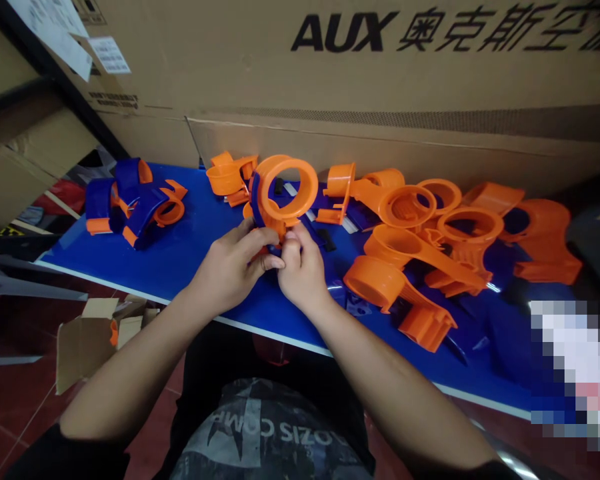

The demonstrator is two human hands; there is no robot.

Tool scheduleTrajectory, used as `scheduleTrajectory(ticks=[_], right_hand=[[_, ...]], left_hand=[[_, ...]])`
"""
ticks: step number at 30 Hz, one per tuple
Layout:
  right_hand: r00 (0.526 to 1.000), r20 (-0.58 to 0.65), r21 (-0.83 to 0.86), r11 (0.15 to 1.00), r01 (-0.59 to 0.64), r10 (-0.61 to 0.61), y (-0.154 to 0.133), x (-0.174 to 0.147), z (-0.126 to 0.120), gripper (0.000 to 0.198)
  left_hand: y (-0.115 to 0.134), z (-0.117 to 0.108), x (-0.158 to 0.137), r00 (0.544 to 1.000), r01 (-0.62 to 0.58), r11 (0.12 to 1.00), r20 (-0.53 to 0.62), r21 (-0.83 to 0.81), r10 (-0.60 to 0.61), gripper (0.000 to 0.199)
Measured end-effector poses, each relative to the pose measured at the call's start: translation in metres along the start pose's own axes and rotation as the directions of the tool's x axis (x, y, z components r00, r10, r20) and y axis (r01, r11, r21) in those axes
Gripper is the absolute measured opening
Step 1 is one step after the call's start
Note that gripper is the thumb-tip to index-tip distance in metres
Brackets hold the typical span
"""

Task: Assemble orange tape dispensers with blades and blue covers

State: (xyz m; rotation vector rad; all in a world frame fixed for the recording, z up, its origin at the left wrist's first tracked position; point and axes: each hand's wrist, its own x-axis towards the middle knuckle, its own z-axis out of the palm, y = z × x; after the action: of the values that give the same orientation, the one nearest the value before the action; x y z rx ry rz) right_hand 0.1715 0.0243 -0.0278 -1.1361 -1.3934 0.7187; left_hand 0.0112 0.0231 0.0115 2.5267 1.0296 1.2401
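Both hands grip one orange plastic ring piece [285,190] with a dark blue part at its base, held upright just above the blue board [180,253]. My left hand [233,267] pinches the lower stem from the left. My right hand [300,270] pinches it from the right, thumb up against the ring's base. The fingertips of both hands meet under the ring and hide the join.
A pile of several loose orange pieces [420,247] lies right of the hands. Joined blue-and-orange pieces [133,200] sit at the board's far left. A large AUX cardboard box [360,80] stands behind. A small open carton [93,337] lies on the floor at left.
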Motion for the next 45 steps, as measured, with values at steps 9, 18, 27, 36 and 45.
scheduleTrajectory(ticks=[9, 18, 27, 36, 45], right_hand=[[0.999, -0.03, 0.074, 0.996, -0.04, 0.043, 0.004, -0.002, 0.003, 0.039], [0.988, 0.025, 0.173, 0.973, -0.155, 0.153, 0.007, -0.009, 0.007, 0.054], [0.984, -0.011, 0.146, 0.974, -0.176, 0.179, 0.008, -0.008, 0.008, 0.05], [0.949, 0.048, 0.215, 0.925, -0.314, 0.311, 0.026, -0.009, 0.004, 0.074], [0.937, 0.319, 0.345, 0.903, -0.257, 0.145, 0.013, -0.001, -0.004, 0.075]], left_hand=[[0.001, 0.005, -0.013, 0.993, 0.118, 0.987, -0.014, -0.111, -0.12, 0.059], [0.021, 0.036, -0.023, 0.862, 0.393, 0.869, -0.208, -0.301, -0.462, 0.074], [0.022, 0.054, -0.02, 0.774, 0.481, 0.772, -0.213, -0.416, -0.597, 0.069], [0.034, 0.039, -0.023, 0.811, 0.554, 0.777, -0.016, -0.3, -0.585, 0.096], [-0.034, -0.042, -0.024, 0.633, 0.668, 0.737, -0.442, -0.104, -0.636, 0.081]])
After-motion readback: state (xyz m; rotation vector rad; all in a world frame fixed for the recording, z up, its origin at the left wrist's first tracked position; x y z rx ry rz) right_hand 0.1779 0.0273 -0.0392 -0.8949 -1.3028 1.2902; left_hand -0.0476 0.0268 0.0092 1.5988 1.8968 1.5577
